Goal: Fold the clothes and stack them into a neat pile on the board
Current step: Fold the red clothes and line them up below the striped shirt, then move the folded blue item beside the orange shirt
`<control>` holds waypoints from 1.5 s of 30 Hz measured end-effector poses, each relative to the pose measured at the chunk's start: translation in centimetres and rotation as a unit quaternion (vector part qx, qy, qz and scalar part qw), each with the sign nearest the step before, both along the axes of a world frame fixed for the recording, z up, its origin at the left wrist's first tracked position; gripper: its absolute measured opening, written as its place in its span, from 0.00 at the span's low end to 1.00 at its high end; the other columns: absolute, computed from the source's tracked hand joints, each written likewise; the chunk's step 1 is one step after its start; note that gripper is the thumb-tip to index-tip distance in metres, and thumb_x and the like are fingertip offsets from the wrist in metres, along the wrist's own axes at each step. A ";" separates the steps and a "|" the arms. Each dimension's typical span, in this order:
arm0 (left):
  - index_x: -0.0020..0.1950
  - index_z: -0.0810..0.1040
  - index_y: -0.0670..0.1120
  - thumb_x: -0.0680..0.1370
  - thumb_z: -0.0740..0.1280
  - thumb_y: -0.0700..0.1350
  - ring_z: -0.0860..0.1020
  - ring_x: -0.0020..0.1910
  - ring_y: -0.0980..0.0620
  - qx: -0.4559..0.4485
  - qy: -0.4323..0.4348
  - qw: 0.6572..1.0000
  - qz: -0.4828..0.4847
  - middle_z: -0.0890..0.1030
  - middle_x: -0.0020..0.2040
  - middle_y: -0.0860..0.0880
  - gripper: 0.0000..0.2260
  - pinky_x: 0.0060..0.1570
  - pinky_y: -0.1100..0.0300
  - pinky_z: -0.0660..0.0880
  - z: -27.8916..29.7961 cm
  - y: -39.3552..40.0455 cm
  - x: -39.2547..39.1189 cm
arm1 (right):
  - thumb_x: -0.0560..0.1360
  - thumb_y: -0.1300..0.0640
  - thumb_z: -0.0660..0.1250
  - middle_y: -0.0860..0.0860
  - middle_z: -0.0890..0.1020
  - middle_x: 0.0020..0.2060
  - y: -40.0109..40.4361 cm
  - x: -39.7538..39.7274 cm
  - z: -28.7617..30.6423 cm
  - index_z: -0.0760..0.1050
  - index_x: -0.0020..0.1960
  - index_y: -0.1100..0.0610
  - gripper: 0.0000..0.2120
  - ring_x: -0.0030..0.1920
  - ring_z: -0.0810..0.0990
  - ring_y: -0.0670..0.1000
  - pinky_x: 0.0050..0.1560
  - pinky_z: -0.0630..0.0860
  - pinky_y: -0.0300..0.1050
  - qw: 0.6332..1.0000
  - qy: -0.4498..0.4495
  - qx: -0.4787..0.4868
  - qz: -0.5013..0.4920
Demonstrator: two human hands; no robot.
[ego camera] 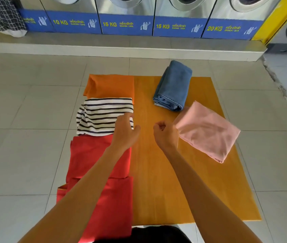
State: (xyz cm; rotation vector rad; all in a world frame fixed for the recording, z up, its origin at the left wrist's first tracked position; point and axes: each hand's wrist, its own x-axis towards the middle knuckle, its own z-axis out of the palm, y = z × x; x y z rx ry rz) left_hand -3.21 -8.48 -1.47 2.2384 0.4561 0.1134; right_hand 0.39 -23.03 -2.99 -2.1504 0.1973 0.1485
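Note:
An orange-yellow board (pixel 156 163) lies on the tiled floor. Along its left edge lie a folded orange garment (pixel 110 86), a folded striped black-and-white shirt (pixel 100 116) and folded red garments (pixel 97 158). Folded blue jeans (pixel 173 86) rest at the board's far right, and a folded pink garment (pixel 207 130) sits just in front of them. My left hand (pixel 124 131) hovers over the striped shirt's near right corner, fingers apart, holding nothing. My right hand (pixel 165 132) is curled shut beside the pink garment's left corner; I cannot see it gripping the cloth.
A row of washing machines (pixel 127 14) with blue labels stands on a raised white step (pixel 121 51) beyond the board. A checked cloth (pixel 0 13) hangs at the far left. A dark garment (pixel 156 234) shows at the bottom edge.

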 end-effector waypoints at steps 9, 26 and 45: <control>0.70 0.69 0.45 0.79 0.63 0.49 0.74 0.66 0.48 -0.053 0.083 0.995 -0.010 0.73 0.70 0.46 0.20 0.62 0.55 0.71 -1.9 -3.2 15.5 | 0.77 0.52 0.66 0.55 0.78 0.61 -5.1 16.8 -2.0 0.72 0.64 0.58 0.18 0.58 0.78 0.56 0.49 0.74 0.46 0.997 0.029 0.003 -0.077; 0.72 0.64 0.45 0.77 0.68 0.48 0.76 0.62 0.47 -0.102 0.064 0.981 0.155 0.74 0.65 0.46 0.25 0.49 0.63 0.74 -6.4 -0.6 26.5 | 0.74 0.47 0.72 0.56 0.74 0.64 1.2 22.3 -6.2 0.65 0.69 0.59 0.31 0.56 0.79 0.56 0.54 0.80 0.52 0.972 0.195 0.119 -0.063; 0.66 0.72 0.42 0.78 0.68 0.46 0.78 0.59 0.47 -0.081 0.062 0.984 0.143 0.79 0.61 0.44 0.19 0.47 0.62 0.75 -8.1 4.2 32.4 | 0.79 0.39 0.63 0.56 0.66 0.77 -3.4 32.1 -9.2 0.56 0.80 0.58 0.38 0.76 0.66 0.59 0.74 0.66 0.60 0.992 -0.002 -0.123 0.017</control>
